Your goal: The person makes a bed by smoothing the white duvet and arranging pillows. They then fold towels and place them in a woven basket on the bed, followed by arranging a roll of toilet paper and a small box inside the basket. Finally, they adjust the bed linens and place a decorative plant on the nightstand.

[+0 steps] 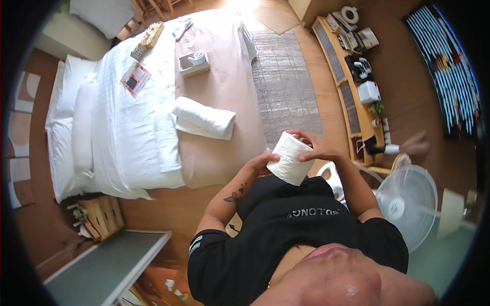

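I hold a white toilet paper roll (pixel 291 160) in front of my waist, tilted, with both hands on it. My left hand (pixel 263 163) grips its left side, the thumb pressed against the paper. At the upper right end is my right hand (pixel 317 147), its thumb on the roll's side and its other fingers curled over the end, partly hidden. Beyond the roll is a bed (pixel 218 157), where a folded white towel (pixel 204 118) lies on the beige cover. A light woven basket (pixel 195 70) with a white rolled item in it sits farther along.
Also on the bed are a tissue-box-like woven holder (pixel 152 35) and a booklet (pixel 136 79) with a dark item on top. A low wooden cabinet (pixel 346 103) bearing several objects runs along the right. A fan (pixel 405 206) stands close to my right arm.
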{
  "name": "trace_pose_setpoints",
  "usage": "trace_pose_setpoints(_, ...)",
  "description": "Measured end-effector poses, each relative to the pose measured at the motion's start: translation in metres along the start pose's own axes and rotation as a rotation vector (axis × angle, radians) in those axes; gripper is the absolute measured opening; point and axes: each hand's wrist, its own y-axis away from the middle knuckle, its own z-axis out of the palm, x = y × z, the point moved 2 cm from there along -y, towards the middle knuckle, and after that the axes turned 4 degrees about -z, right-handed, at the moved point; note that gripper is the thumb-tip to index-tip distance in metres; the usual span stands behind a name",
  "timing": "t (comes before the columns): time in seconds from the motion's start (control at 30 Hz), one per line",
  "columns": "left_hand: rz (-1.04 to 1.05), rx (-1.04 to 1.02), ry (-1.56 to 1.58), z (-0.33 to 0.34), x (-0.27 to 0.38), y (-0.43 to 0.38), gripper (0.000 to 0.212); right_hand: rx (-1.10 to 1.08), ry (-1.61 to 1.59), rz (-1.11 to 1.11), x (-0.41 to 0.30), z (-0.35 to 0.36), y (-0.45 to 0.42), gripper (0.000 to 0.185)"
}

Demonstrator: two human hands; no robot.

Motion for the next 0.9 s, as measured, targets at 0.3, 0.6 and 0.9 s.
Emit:
trace_pose_setpoints(0.3,0.382,0.409,-0.667,-0.037,0.137,-0.171,0.118,-0.406,0.407,0.142,-0.04,-0.221,-0.122,0.085)
trace_pose_setpoints(0.6,0.777,1.115,-0.373,-0.151,0.263,-0.104,0.091,-0.483,0.582,-0.05,-0.114,-0.283,-0.317,0.074)
trace_pose_setpoints(0.9,0.538,2.363,-1.049,-0.365,0.413,-0.024,0.107,-0.36,0.683,-0.089,-0.125,-0.307,-0.569,0.079)
